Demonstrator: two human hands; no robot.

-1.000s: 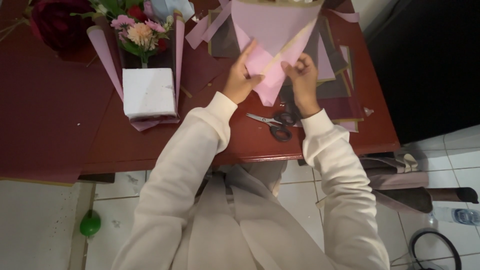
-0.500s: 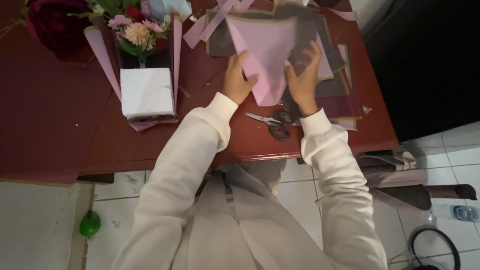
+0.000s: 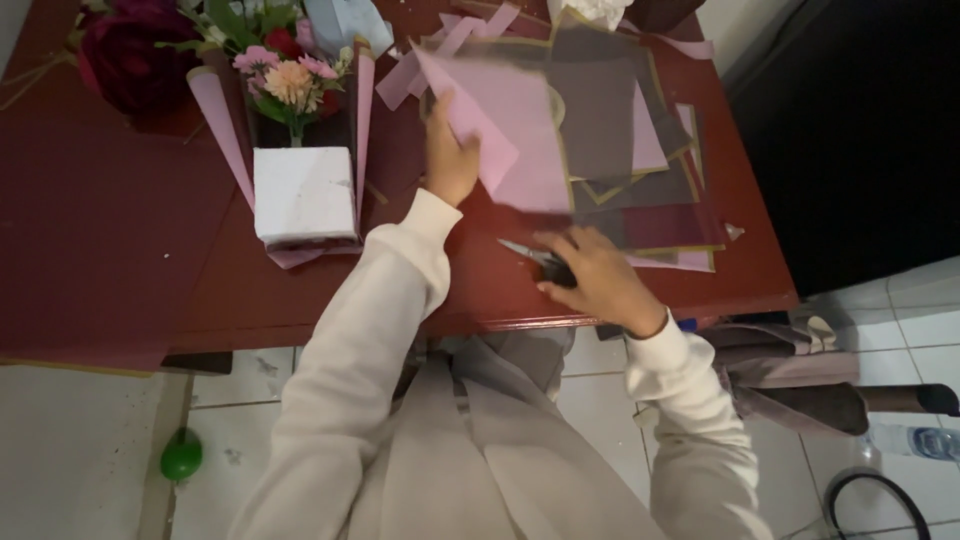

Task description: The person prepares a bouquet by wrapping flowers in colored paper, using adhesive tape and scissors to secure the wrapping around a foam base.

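Pink paper, a folded sheet (image 3: 505, 135) blurred by motion, sat above the middle of the frame, lifted over the dark red wooden table (image 3: 130, 230) by the left hand (image 3: 450, 155), whose fingers were closed on the sheet's left edge. Just right of it lay a fanned stack of grey and mauve paper sheets (image 3: 620, 150), reaching toward the upper right of the table. Lower, near the table's front edge at centre, the right hand (image 3: 590, 275) lay palm down over a pair of scissors with dark handles (image 3: 545, 262), fingers curled on the handles while the blades pointed left; whether the grip was firm could not be told. At the left of the frame stood a white foam block (image 3: 305, 195) wrapped in pink paper, with pink and orange flowers (image 3: 285, 80) rising from it. On the tiled floor at lower left rested a small green ball (image 3: 182, 457).
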